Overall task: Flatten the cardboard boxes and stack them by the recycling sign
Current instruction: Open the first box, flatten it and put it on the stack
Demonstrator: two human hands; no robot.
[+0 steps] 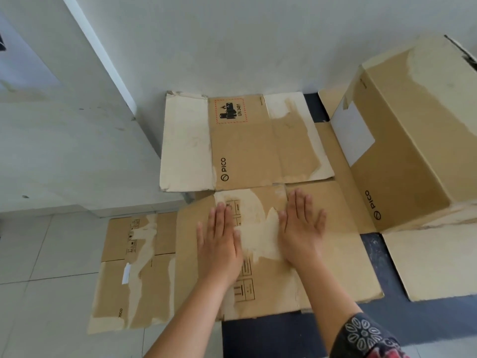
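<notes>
A flattened brown cardboard box [333,257] lies on the floor in front of me. My left hand [219,241] and my right hand [300,228] rest palm down on it, fingers spread, holding nothing. Beyond it another flattened box [247,148] with a PICO logo and a UN 3481 label lies against the wall. A third flattened box [134,277] lies to the left, partly under the one beneath my hands. At the right stands an assembled PICO box [413,140], tilted, with a white label on its end. No recycling sign is in view.
A white wall [232,42] runs behind the boxes, with a white step or ledge [64,151] at the left. A pale cardboard sheet [433,262] lies at the right on a dark blue mat [284,337]. Light floor tiles [38,293] spread to the left.
</notes>
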